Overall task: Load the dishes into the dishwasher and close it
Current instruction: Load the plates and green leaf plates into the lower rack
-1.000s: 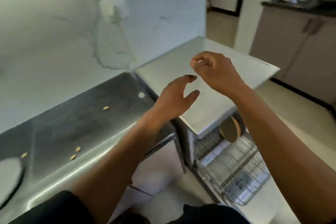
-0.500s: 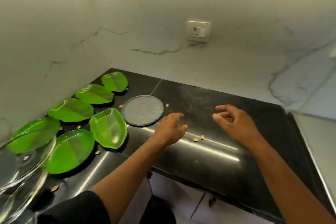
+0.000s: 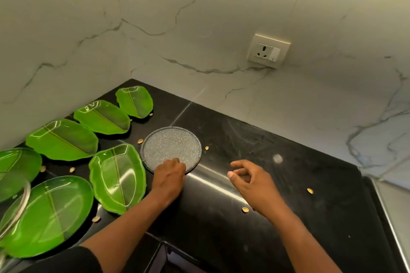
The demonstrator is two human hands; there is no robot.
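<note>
A round textured glass plate (image 3: 170,146) lies flat on the black counter (image 3: 288,184). My left hand (image 3: 169,176) is at its near rim, knuckles up, with the fingers curled over the edge. My right hand (image 3: 248,178) hovers over the bare counter to the right of the plate, its fingers loosely curled and holding nothing. Several green leaf-shaped plates lie to the left, the nearest one (image 3: 118,175) beside my left wrist. The dishwasher's inside is out of view.
More leaf plates (image 3: 63,139) run along the left wall into the corner. A clear glass rim (image 3: 16,213) overlaps the nearest left plate. Small tan shells (image 3: 245,209) are scattered on the counter. A wall socket (image 3: 268,50) sits above. A grey steel top (image 3: 399,217) borders the right edge.
The view swung from the dishwasher to the counter corner. My left hand reached forward and now sits on the round plate's near rim. My right hand stays hovering beside it.
</note>
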